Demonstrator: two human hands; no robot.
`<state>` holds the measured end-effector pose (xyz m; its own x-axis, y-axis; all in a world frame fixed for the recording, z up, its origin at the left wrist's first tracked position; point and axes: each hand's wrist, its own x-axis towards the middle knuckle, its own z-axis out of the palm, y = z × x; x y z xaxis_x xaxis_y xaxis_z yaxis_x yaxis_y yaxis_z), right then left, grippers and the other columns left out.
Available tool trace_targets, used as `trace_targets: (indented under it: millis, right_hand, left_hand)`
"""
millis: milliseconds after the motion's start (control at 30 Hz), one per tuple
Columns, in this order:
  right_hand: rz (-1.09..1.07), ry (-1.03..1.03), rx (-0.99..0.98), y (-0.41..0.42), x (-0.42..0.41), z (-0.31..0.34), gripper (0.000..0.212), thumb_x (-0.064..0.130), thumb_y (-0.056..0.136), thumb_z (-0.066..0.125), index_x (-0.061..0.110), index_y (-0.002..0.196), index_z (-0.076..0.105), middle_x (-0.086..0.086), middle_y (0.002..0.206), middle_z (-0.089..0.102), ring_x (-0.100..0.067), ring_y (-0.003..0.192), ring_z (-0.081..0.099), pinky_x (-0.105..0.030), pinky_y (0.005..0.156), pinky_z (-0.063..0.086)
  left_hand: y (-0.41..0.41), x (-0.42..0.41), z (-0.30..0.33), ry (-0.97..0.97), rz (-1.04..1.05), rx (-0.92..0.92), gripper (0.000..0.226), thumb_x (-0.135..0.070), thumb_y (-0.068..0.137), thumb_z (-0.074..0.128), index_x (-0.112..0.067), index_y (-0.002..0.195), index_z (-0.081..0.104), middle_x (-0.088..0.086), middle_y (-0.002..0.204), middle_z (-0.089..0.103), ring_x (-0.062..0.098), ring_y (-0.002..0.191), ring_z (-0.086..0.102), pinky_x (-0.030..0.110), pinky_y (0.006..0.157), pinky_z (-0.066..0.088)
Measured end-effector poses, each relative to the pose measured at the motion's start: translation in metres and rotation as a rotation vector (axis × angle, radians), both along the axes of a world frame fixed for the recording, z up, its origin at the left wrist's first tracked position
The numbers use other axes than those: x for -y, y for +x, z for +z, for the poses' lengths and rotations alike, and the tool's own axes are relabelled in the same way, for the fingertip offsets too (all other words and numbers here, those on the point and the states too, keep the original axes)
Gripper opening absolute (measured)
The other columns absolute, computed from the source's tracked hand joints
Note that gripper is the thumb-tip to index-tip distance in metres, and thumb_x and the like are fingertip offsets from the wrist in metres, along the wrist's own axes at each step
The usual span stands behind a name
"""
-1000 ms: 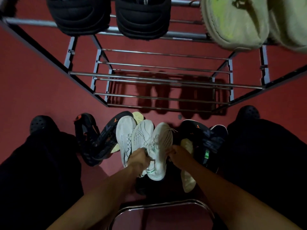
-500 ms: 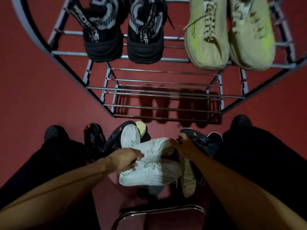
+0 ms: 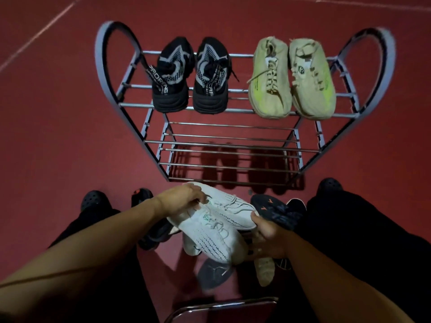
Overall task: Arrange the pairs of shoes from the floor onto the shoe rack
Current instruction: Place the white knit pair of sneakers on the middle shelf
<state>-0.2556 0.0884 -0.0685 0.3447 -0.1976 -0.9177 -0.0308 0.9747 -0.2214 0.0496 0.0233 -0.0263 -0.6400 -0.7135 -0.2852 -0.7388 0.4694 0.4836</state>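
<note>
White pair in hand, lower shelves of the rack free.

Item one, the shoe rack (image 3: 233,143), fills the upper centre of the frame: its top shelf carries the black pair (image 3: 190,75) at left and the pale green pair (image 3: 291,78) at right, while the lower rails show nothing on them. Item two, the white pair (image 3: 217,224), sits low in the frame's centre, lifted above the floor shoes. Our left hand (image 3: 179,199) curls its fingers over the upper shoe's collar; our right hand (image 3: 265,231) clamps thumb-over on the toe ends. Item three, dark shoes (image 3: 277,210) and a beige shoe (image 3: 263,271), lie on the floor nearby. To do this step well, we judge, we should keep both shoes level and side by side, then set the soles across two rails so neither tips through.
</note>
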Motion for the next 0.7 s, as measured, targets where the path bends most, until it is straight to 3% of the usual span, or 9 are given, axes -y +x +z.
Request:
trace_targets:
  millis: [67,167,300,400,500,600,700]
  right_hand:
    - [-0.139,-0.015,0.019,0.004,-0.003,0.000,0.074,0.069,0.093,0.032,0.011,0.134,0.054,-0.019,0.117,0.067,-0.037,0.093,0.068,-0.053,0.078,0.056]
    - [-0.306,-0.019,0.087,0.007,-0.003,0.001,0.068,0.064,0.095,0.034,0.012,0.137,0.049,-0.024,0.119,0.066,-0.043,0.106,0.064,-0.053,0.067,0.060]
    - [-0.438,-0.096,0.091,0.013,-0.001,0.005,0.057,0.057,0.096,0.042,0.018,0.137,0.047,-0.023,0.121,0.066,-0.041,0.108,0.066,-0.051,0.069,0.060]
    - [-0.537,-0.186,0.051,0.017,0.001,0.004,0.047,0.048,0.099,0.044,0.022,0.139,0.044,-0.016,0.124,0.065,-0.035,0.106,0.068,-0.048,0.072,0.060]
    - [-0.627,-0.202,0.060,0.025,0.001,0.008,0.043,0.041,0.100,0.044,0.019,0.137,0.044,-0.018,0.127,0.062,-0.035,0.110,0.065,-0.047,0.073,0.059]
    - [-0.682,-0.233,0.039,0.031,0.003,0.009,0.038,0.035,0.102,0.043,0.016,0.135,0.044,-0.021,0.129,0.059,-0.035,0.111,0.063,-0.047,0.071,0.060]
    - [-0.755,-0.205,0.043,0.036,0.008,0.012,0.039,0.035,0.102,0.042,0.015,0.136,0.044,-0.021,0.130,0.058,-0.037,0.114,0.061,-0.047,0.068,0.060]
  left_hand:
    - [-0.006,0.003,0.005,-0.045,0.008,0.038,0.021,-0.020,0.094,0.062,-0.023,0.112,0.072,-0.006,0.107,0.063,0.012,0.100,0.059,0.026,0.092,0.048]
    - [-0.012,0.008,0.010,-0.111,0.009,0.063,0.022,-0.021,0.095,0.063,-0.024,0.114,0.071,-0.005,0.107,0.065,0.013,0.100,0.060,0.026,0.089,0.049]
    - [-0.013,0.014,0.012,-0.175,0.018,0.090,0.021,-0.027,0.094,0.060,-0.027,0.114,0.069,-0.006,0.108,0.065,0.016,0.105,0.058,0.030,0.092,0.049]
    - [-0.013,0.013,0.016,-0.287,0.098,0.126,0.029,-0.027,0.092,0.062,-0.033,0.119,0.065,-0.012,0.125,0.062,0.013,0.115,0.050,0.031,0.097,0.048]
    - [-0.016,0.003,0.014,-0.379,0.221,0.096,0.044,-0.022,0.087,0.070,-0.032,0.129,0.058,-0.010,0.136,0.055,0.015,0.120,0.046,0.032,0.100,0.046]
    - [-0.019,-0.013,0.004,-0.275,0.362,-0.015,0.057,-0.021,0.092,0.066,-0.034,0.143,0.043,-0.005,0.154,0.034,0.019,0.135,0.036,0.040,0.113,0.039]
    - [-0.026,-0.025,0.000,-0.169,0.755,-0.177,0.066,-0.029,0.091,0.068,-0.033,0.148,0.035,-0.006,0.158,0.015,0.026,0.143,0.025,0.047,0.117,0.034]
